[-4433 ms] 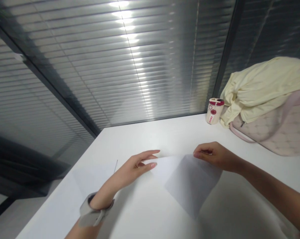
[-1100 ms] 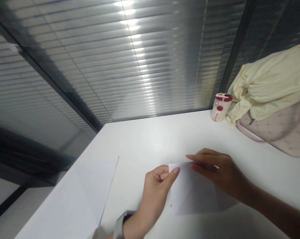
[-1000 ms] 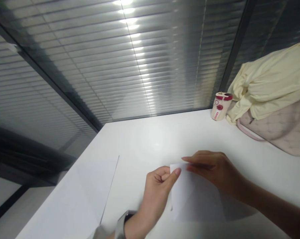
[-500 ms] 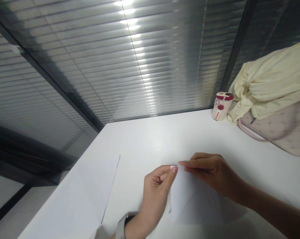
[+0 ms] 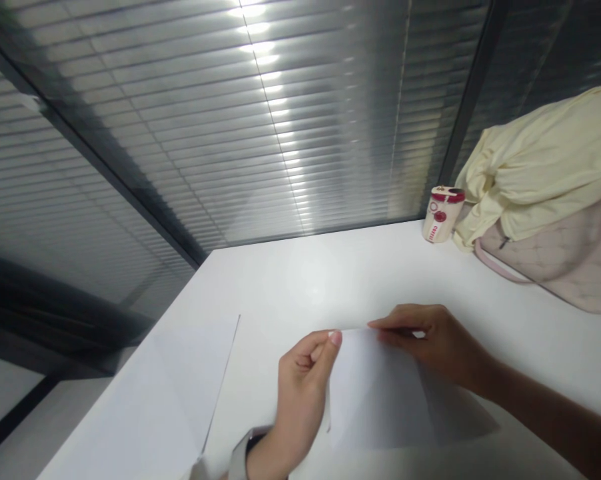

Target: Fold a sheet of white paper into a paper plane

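A white sheet of paper [image 5: 380, 393] hangs between my two hands, its top edge raised above the white table. My left hand [image 5: 305, 387] pinches its top left corner between thumb and finger; a watch is on that wrist. Farther right along the same edge, my right hand [image 5: 430, 340] holds the paper between thumb and fingers. Lower down, the sheet spreads to the right below my right hand, with a slanting crease or edge showing.
More white paper [image 5: 170, 393] lies on the table [image 5: 280, 280] at the left. A cream and red coffee cup [image 5: 443, 215] stands at the back right, beside a pink quilted bag [image 5: 570, 253] with a pale yellow cloth [image 5: 555, 160] over it. Window blinds [image 5: 230, 120] rise behind.
My left hand has moved slightly left and my right hand slightly right, so the gap between them is wider. More of the paper's top edge shows between them.
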A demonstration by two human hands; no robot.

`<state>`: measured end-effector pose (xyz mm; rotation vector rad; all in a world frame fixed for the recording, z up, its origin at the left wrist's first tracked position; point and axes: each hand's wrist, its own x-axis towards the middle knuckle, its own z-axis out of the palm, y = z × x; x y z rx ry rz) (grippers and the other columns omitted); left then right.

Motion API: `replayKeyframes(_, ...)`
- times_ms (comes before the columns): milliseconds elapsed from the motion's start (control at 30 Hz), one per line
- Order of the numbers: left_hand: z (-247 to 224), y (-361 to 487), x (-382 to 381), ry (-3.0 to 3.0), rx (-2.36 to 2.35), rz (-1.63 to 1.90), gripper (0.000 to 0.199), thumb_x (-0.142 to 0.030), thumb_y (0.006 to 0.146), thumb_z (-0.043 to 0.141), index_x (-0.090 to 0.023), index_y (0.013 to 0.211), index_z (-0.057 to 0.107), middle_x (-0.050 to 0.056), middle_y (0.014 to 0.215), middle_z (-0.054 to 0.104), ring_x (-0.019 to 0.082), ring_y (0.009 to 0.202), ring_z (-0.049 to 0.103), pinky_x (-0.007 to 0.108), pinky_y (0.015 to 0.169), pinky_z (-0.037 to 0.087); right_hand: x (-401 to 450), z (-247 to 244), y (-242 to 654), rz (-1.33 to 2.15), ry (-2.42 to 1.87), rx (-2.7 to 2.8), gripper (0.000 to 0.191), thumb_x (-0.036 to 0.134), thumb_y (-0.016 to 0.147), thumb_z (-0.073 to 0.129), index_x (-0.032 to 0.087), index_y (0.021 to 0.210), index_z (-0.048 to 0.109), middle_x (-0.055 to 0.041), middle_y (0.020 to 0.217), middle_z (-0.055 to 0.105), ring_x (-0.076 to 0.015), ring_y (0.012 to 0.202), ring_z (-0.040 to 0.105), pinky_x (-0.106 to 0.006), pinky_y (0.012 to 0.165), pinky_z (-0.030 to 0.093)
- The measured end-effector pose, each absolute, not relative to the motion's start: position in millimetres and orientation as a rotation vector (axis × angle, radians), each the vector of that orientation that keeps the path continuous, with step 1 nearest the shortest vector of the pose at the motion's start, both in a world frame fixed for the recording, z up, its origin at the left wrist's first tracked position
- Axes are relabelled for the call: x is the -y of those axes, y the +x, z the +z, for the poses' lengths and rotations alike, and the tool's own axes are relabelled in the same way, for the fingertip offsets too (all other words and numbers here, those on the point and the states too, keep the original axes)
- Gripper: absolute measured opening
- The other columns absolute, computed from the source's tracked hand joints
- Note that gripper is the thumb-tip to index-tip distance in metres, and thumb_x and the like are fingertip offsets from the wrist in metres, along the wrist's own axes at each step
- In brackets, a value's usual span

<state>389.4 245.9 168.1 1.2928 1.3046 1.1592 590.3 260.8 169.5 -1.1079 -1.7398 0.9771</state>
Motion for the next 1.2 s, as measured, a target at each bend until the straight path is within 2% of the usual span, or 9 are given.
replayKeyframes(100,165,381,-247,1.385,-1.347,1.190,0.032,-0.043,0.080,0.063,-0.014,0.066,0.063,-0.006,0.053,0.029,0.010,0.053,0.026,0.022,0.050,0.025,-262,170,599,1.122,-1.256,1.547,0.014,0.031,0.074,0.072,0.020,0.081,0.076,-0.0038,0.079,0.075,-0.0203,0.076,0.067,-0.028,0.068,0.051)
replayKeyframes(233,163,375,-247,1.456,-1.342,1.171,0.032,-0.043,0.083,0.061,-0.015,0.067,0.062,-0.006,0.054,0.031,0.010,0.053,0.028,0.023,0.050,0.025,-262,169,601,1.246,-1.287,1.442,0.014,0.034,0.070,0.074,0.020,0.074,0.076,-0.0033,0.075,0.075,-0.0207,0.073,0.068,-0.028,0.067,0.051)
replayKeyframes(367,166,379,-246,1.457,-1.305,1.144,0.034,-0.045,0.081,0.063,-0.014,0.069,0.063,-0.006,0.052,0.032,0.009,0.052,0.028,0.022,0.048,0.024,-263,171,594,1.330,-1.246,1.426,0.025,0.035,0.066,0.077,0.018,0.084,0.075,-0.0030,0.075,0.075,-0.0200,0.072,0.068,-0.028,0.066,0.051)
replayKeyframes(433,168,383,-245,1.447,-1.273,1.105,0.036,-0.047,0.080,0.064,-0.013,0.068,0.064,-0.006,0.051,0.033,0.009,0.050,0.028,0.022,0.047,0.023,-263,172,588,1.361,-1.212,1.485,0.026,0.035,0.067,0.077,0.017,0.086,0.075,-0.0029,0.074,0.074,-0.0198,0.071,0.067,-0.027,0.065,0.051)
replayKeyframes(533,170,387,-245,1.388,-1.248,1.062,0.037,-0.049,0.078,0.066,-0.013,0.066,0.063,-0.007,0.048,0.033,0.007,0.048,0.027,0.020,0.045,0.022,-263,172,581,1.310,-1.182,1.626,0.017,0.033,0.074,0.071,0.016,0.074,0.075,-0.0031,0.070,0.073,-0.0189,0.068,0.065,-0.025,0.060,0.048)
replayKeyframes(633,168,389,-246,1.196,-1.174,0.941,0.036,-0.051,0.075,0.068,-0.015,0.078,0.063,-0.005,0.047,0.046,0.008,0.044,0.038,0.019,0.043,0.028,-264,170,580,1.199,-1.182,1.669,0.017,0.029,0.079,0.066,0.016,0.071,0.074,-0.0025,0.068,0.073,-0.0181,0.066,0.064,-0.024,0.058,0.046)
replayKeyframes(733,165,390,-247,1.088,-1.088,0.774,0.039,-0.046,0.067,0.077,-0.015,0.086,0.066,0.002,0.064,0.065,0.015,0.054,0.055,0.023,0.050,0.041,-267,167,584,1.098,-1.194,1.635,0.017,0.030,0.080,0.065,0.017,0.074,0.074,-0.0025,0.072,0.073,-0.0183,0.067,0.065,-0.024,0.059,0.046)
replayKeyframes(900,159,391,-245,1.131,-1.106,0.712,0.036,-0.048,0.068,0.075,-0.011,0.069,0.071,0.004,0.066,0.065,0.017,0.064,0.059,0.024,0.060,0.046,-270,165,592,1.000,-1.222,1.580,0.020,0.034,0.081,0.064,0.018,0.073,0.074,-0.0021,0.072,0.073,-0.0178,0.067,0.065,-0.024,0.058,0.048)
replayKeyframes(1200,163,394,-241,0.973,-1.143,0.748,0.046,-0.057,0.065,0.073,-0.013,0.056,0.067,0.003,0.054,0.061,0.012,0.045,0.051,0.021,0.043,0.036,-263,166,590,0.927,-1.192,1.551,0.014,0.030,0.079,0.066,0.020,0.072,0.074,-0.0007,0.070,0.074,-0.0168,0.064,0.066,-0.022,0.057,0.051)
